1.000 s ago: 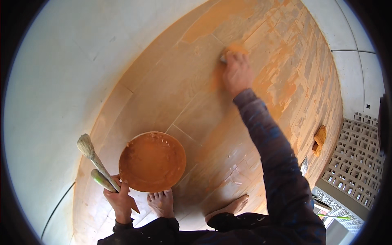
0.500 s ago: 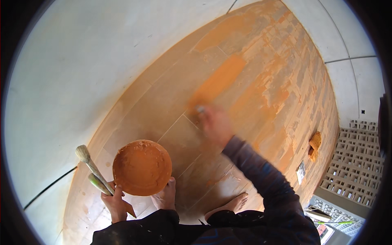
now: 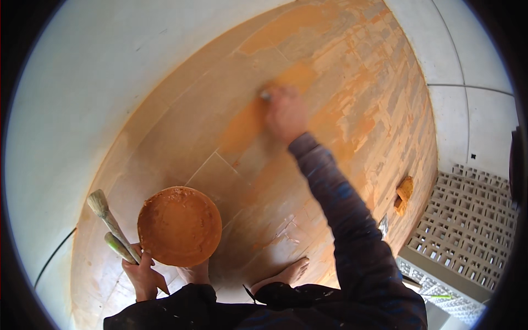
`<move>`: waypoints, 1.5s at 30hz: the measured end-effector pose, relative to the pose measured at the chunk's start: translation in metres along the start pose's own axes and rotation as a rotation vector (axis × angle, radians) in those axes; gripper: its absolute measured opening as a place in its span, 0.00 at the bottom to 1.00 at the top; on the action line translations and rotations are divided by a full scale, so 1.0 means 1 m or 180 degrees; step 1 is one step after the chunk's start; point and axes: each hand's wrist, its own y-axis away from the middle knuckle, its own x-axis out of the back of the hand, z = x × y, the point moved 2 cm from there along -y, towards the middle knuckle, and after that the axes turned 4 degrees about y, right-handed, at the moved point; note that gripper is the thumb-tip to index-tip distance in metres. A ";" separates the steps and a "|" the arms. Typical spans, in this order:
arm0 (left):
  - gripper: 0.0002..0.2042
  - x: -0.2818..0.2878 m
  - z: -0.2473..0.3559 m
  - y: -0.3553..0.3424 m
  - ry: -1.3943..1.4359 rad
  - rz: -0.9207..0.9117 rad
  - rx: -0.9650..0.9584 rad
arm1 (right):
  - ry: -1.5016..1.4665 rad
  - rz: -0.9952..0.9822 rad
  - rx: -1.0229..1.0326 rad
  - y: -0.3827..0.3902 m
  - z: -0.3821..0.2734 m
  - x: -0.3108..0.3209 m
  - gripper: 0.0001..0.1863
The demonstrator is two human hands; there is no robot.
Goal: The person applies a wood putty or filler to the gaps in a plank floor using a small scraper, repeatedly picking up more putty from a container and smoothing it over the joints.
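My left hand is closed at the lower left around two paintbrushes, one with pale, stained bristles and one with a greenish handle. It also steadies a round orange-brown bucket, its inside coated in wet orange paste. A flat brown piece pokes out below that hand. With the arm stretched forward, my right hand is closed on a small tool with a silvery end; blur and the fingers hide its kind. It meets a wet orange streak on the tiled floor.
White walls border the floor on the left and right. An orange-stained sponge-like lump lies to the right. Beyond it stands a perforated block screen. My bare feet are on the floor below the bucket.
My right hand has moved forward and slightly left along the orange streak, which now extends farther toward the lower left. The left hand keeps its hold; the whole view has shifted a little.
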 end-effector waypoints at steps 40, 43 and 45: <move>0.08 -0.014 -0.001 -0.007 0.0003 0.0141 0.0083 | 0.0218 0.0513 0.0017 0.050 0.009 -0.011 0.21; 0.08 -0.003 -0.006 -0.001 -0.0057 0.0221 -0.0004 | -0.0739 -0.0464 0.0440 0.118 -0.070 0.008 0.22; 0.08 0.001 -0.010 -0.001 -0.0100 0.0304 0.0115 | -0.1035 -0.0875 0.0585 0.115 -0.076 0.021 0.23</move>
